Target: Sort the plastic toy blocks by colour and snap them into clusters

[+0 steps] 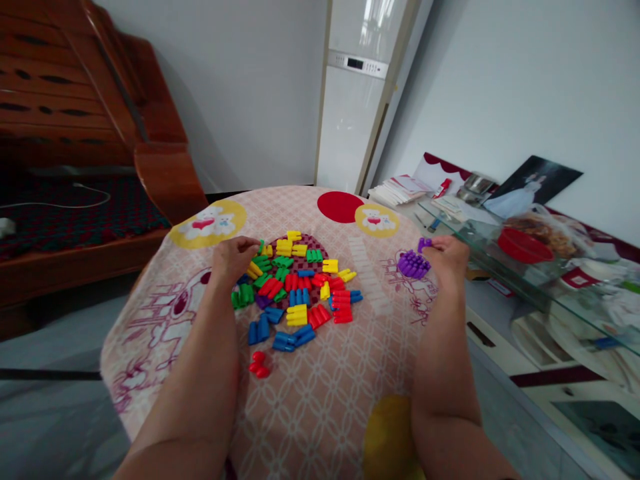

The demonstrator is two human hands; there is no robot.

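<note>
On the left side of the round table, my left hand [233, 259] has its fingertips pinched together at a small green building block [261, 247], at the edge of a mixed pile. That pile holds several plastic blocks: yellow [297, 315], green [243, 295], red [342, 308] and blue [285, 341]. At the table's right side, my right hand [449, 255] pinches a purple building block [424, 244]. Just beneath it lies a tight group of purple blocks [413, 265]. A few red rounded pieces [259, 365] lie apart, nearer to me.
A patterned tablecloth [320, 400] covers the table. To the right, a glass-topped cabinet [525, 280] carries papers [403, 190], a red bowl [525, 245] and a photo [535, 183]. A wooden bench [165, 173] stands at left, a white upright appliance [353, 107] behind.
</note>
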